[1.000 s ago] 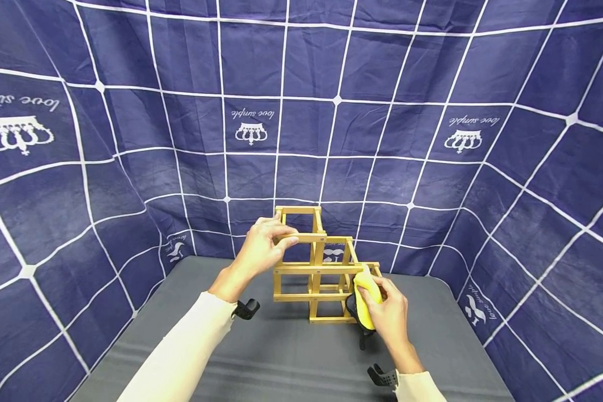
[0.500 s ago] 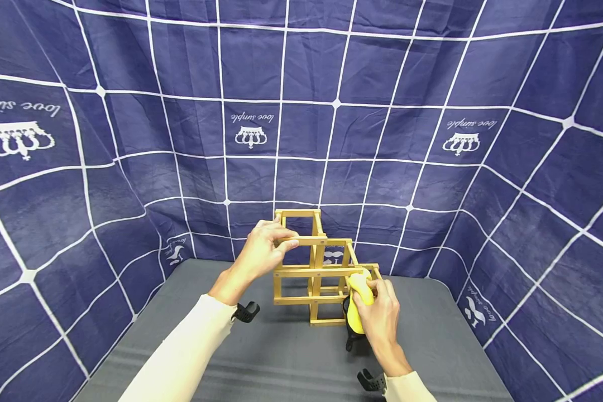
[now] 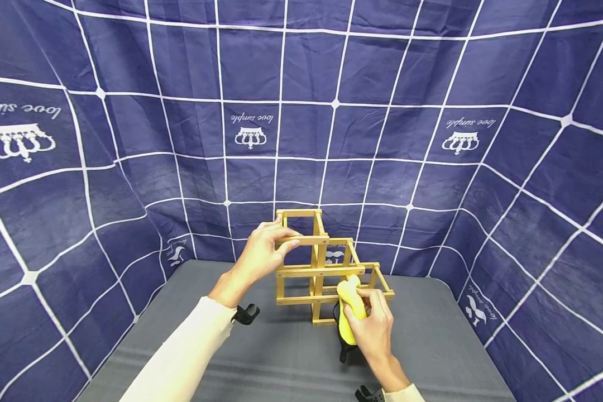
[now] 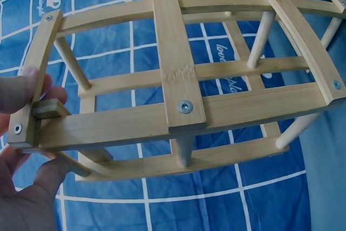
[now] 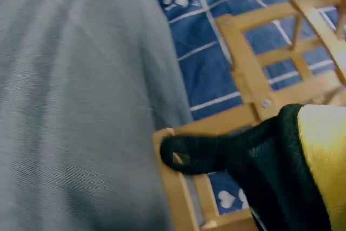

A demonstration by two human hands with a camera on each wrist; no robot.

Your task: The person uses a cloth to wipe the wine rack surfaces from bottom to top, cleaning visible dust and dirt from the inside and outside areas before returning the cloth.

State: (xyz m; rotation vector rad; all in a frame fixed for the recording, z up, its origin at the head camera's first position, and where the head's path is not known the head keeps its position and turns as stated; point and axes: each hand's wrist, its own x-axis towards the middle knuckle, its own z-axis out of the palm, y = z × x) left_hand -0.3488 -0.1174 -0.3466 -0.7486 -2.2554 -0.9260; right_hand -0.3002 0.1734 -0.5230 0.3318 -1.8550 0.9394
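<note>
A person works two-handed at a stepped wooden rack [image 3: 296, 301] standing on a grey-covered surface [image 3: 221, 357], its tallest tier to the person's left and its lowest to the right. The left hand [image 3: 263, 251] pinches the end of the top front rail between thumb and fingers, a hold that would reasonably serve to steady the open, light-looking frame at its highest corner. The right hand [image 3: 376, 326] grips a yellow-and-black item [image 3: 347, 330] in front of the rack's lower right section, thumb on one side and fingers on the other; that side grasp leaves its knobbed yellow top free, while a black loop [image 3: 343, 353] hangs at its lower end. The close view from the right wrist is soft and crowded, so whether the item touches the wood cannot be told. Round metal screws [image 4: 185, 106] join the rails, which would explain how the slender bars keep their square shape. Behind, a blue curtain [image 3: 301, 67] with a white grid carries the words "love simple" above crown motifs, all upside down in the head view, suggesting the cloth is hung inverted; partial lettering appears lower in its corners. No brand or label is legible on the rack or the yellow-and-black item.
</note>
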